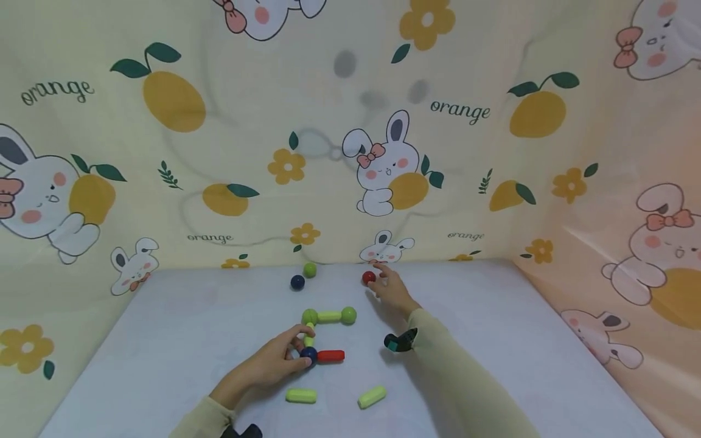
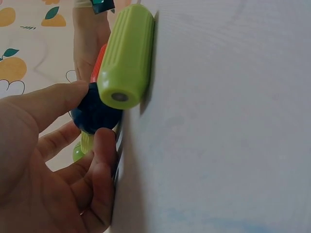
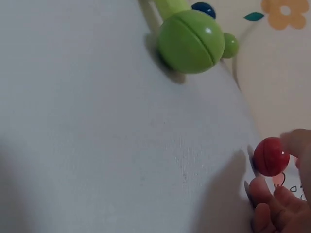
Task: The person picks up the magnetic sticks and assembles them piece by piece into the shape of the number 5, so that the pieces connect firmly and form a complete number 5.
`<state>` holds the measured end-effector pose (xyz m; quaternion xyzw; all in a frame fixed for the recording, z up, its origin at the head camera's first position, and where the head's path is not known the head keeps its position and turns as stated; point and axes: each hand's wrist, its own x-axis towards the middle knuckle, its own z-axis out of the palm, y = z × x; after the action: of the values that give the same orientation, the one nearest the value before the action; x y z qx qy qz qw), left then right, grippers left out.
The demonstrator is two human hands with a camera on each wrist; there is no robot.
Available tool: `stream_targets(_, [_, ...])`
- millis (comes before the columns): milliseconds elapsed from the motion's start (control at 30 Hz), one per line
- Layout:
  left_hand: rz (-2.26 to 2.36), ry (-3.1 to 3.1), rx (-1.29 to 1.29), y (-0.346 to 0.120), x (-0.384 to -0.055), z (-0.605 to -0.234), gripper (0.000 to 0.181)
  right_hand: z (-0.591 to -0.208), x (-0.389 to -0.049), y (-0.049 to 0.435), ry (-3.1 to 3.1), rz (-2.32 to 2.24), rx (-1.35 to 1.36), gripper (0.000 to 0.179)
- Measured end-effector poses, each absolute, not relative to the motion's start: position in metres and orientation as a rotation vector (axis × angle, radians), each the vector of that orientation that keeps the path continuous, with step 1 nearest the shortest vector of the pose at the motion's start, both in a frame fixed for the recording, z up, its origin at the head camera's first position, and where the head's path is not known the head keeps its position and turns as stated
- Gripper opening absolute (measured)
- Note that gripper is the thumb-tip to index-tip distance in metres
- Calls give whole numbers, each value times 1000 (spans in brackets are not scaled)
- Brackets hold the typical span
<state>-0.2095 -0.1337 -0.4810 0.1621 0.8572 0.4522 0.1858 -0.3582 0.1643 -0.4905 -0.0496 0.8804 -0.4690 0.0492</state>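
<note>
My left hand (image 1: 274, 360) pinches a dark blue ball (image 2: 95, 111) between thumb and fingers. A red rod (image 1: 331, 356) runs right from that ball, and a light green rod (image 1: 310, 336) leads away to a green ball (image 1: 310, 316). From there another light green rod (image 1: 329, 316) reaches a second green ball (image 1: 348, 315). Farther back, my right hand (image 1: 393, 293) is at a loose red ball (image 3: 270, 156), its fingers spread around it. Thumb and fingertips come right up to the ball's sides.
Two loose light green rods, one left (image 1: 301, 396) and one right (image 1: 372, 397), lie at the front of the white table (image 1: 493, 328). At its back edge rest a loose dark blue ball (image 1: 297, 282) and a green ball (image 1: 310, 270). A printed cloth (image 1: 252, 121) hangs behind.
</note>
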Motion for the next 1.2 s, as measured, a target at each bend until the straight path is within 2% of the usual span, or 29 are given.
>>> stream_targets(167, [1272, 2416, 451, -132, -210, -482, 47, -493, -358, 162, 2784, -1243, -290, 58])
stream_targets(400, [1264, 2427, 453, -133, -211, -481, 47, -495, -353, 159, 2804, -1185, -231, 45])
stream_targets(667, [1277, 2413, 453, -131, -211, -480, 46, -494, -348, 161, 2760, -1277, -191, 43])
stream_targets(1200, [1272, 2421, 485, -133, -208, -480, 46, -494, -317, 174, 2607, -1579, -186, 33])
